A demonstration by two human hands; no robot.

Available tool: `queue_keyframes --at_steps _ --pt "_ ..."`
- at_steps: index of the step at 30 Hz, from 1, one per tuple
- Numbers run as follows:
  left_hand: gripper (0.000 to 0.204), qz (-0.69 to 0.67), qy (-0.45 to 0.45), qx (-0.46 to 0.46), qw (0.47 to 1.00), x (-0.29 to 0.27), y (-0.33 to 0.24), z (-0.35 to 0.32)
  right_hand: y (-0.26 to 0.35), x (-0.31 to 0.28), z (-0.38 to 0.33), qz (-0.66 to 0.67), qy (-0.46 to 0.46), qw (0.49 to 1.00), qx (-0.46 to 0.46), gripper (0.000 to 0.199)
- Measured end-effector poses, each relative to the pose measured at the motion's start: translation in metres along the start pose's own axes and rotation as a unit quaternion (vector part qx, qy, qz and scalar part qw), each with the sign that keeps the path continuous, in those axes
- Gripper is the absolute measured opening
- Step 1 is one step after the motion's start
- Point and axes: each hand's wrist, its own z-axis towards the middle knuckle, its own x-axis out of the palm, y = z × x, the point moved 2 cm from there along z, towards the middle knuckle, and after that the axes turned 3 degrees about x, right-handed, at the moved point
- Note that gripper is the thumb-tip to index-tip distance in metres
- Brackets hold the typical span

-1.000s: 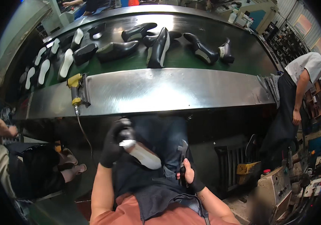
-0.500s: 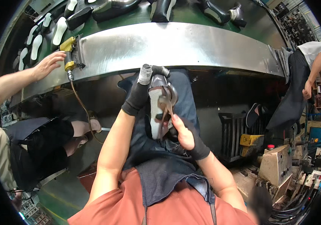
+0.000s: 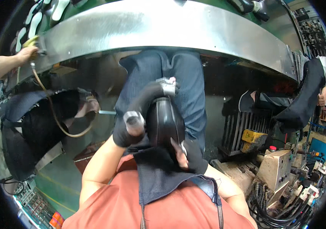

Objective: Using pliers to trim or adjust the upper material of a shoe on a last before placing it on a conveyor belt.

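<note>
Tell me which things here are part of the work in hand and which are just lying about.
In hand:
left hand, gloved
right hand
black shoe, held over the lap

Lying about:
metal bench edge
white soles on the green belt
yellow-labelled machine

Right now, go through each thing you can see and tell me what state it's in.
Left hand: gloved, gripping the shoe's upper side.
Right hand: gloved, holding the shoe's near end.
Black shoe: held over the lap, off the bench.
Steel bench: a co-worker's hand rests at its left end.
Yellow tool: under that co-worker's hand.
</note>
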Motion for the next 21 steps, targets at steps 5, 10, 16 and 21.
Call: queue_keyframes --at_steps 5,10,16,21 --pt "0.092 0.049 -0.043 -0.089 0.994 0.017 0.021 -0.070 -0.044 0.020 -0.057 0.124 0.011 0.991 -0.041 0.028" --pt "0.092 -0.008 -0.102 -0.113 0.988 0.017 0.021 -0.074 -0.026 0.000 -0.047 -0.008 0.019 0.989 -0.146 0.037" --pt "0.055 -0.441 -0.151 -0.222 0.857 0.003 0.096 -0.072 -0.012 -0.014 -0.011 -0.053 -0.035 0.993 -0.100 0.030" --pt "0.053 -0.149 -0.227 -0.339 0.901 -0.014 0.062 -0.027 0.065 -0.069 0.044 0.272 -0.068 0.944 0.176 0.043"
